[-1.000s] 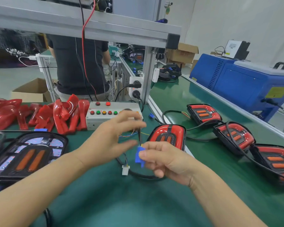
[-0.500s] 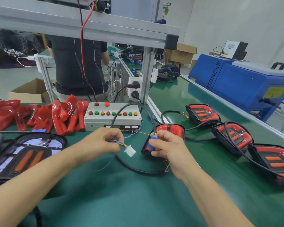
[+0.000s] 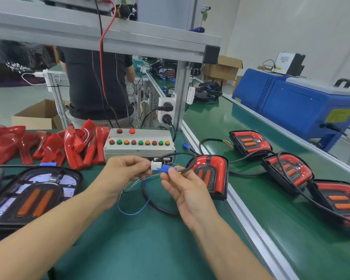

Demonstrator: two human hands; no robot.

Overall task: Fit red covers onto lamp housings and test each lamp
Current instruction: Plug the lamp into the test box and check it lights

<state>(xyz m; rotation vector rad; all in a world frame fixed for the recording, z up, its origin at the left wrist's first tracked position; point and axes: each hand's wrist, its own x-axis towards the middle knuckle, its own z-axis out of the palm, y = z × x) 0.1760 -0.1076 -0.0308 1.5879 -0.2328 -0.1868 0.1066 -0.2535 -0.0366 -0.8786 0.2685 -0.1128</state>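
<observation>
Both hands meet at two connectors in front of the test box (image 3: 138,145).
The left hand (image 3: 121,174) pinches the white connector (image 3: 156,165), touching the blue connector (image 3: 167,169) pinched by the right hand (image 3: 187,190); the covered lamp (image 3: 209,174) lies just right.

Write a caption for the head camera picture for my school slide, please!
Two hands, left and right, join a white plug to a blue plug beside a red lamp.
</observation>
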